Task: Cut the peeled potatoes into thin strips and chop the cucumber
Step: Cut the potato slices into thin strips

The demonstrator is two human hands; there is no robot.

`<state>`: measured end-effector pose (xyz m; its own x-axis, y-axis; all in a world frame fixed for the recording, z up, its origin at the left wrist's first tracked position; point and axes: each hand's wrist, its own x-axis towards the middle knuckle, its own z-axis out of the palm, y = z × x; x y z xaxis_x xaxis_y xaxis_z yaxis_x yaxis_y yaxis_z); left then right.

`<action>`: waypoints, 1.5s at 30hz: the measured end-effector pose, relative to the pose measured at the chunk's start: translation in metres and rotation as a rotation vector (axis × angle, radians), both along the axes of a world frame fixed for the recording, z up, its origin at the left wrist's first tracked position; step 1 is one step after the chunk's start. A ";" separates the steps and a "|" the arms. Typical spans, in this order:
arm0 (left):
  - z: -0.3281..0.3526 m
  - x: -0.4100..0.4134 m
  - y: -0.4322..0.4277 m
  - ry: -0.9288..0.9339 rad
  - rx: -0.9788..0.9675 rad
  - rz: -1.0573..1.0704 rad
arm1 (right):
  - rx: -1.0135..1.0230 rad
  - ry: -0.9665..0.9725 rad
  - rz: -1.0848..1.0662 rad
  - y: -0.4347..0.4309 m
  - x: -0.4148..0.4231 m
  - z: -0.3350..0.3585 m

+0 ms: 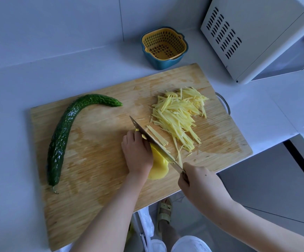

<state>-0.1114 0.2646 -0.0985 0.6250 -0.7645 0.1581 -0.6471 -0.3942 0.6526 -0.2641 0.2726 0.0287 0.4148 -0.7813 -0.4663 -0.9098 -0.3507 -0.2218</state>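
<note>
The left hand (137, 153) holds the potato (158, 166) down with curled fingers and covers most of it. The right hand (196, 180) grips the knife (155, 143), and its handle is hidden. The strips (180, 117) lie beyond the right hand, and the whole cucumber (64, 131) lies left of the left hand.

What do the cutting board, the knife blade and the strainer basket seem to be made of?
The cutting board looks like matte bamboo or wood: parallel grain strips. The knife blade is metal, probably steel: shiny, reflective. The strainer basket seems smooth plastic: yellow perforated insert in a teal bowl.
</note>
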 end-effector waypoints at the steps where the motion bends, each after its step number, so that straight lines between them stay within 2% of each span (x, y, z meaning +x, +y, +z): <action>1: 0.000 0.000 0.000 -0.006 0.005 -0.001 | 0.004 0.003 0.004 -0.002 0.004 -0.006; 5: -0.001 0.000 0.002 -0.013 -0.003 -0.015 | 0.037 -0.076 -0.013 -0.020 0.026 -0.029; 9: 0.003 -0.001 0.002 -0.005 -0.026 -0.005 | 0.057 -0.171 -0.076 -0.024 0.019 -0.020; 14: 0.001 0.000 0.001 -0.008 0.004 -0.009 | 0.045 -0.091 -0.042 -0.002 -0.002 0.008; 18: 0.001 0.000 0.001 -0.018 0.014 -0.011 | 0.034 -0.047 -0.037 -0.001 0.004 -0.005; 23: 0.002 -0.001 0.003 -0.014 -0.050 -0.011 | 0.061 -0.135 -0.091 -0.019 0.023 -0.034; 27: 0.001 0.000 0.003 -0.014 -0.047 -0.018 | 0.072 -0.227 -0.143 -0.015 0.009 -0.021; 32: 0.000 0.000 0.001 0.001 -0.010 -0.014 | 0.051 -0.129 -0.078 0.001 -0.004 0.002; 37: 0.000 -0.001 0.001 0.012 -0.018 0.005 | 0.062 -0.101 -0.082 -0.010 0.015 -0.024; 41: 0.000 -0.001 0.003 -0.002 -0.068 0.002 | 0.082 -0.182 -0.131 -0.022 0.027 -0.035; 45: -0.001 0.001 0.002 0.022 -0.081 -0.003 | 0.060 -0.214 -0.162 -0.015 0.011 -0.013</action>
<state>-0.1104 0.2667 -0.0993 0.6269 -0.7513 0.2062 -0.6336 -0.3376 0.6961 -0.2533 0.2580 0.0161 0.3808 -0.8190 -0.4293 -0.8833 -0.1848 -0.4309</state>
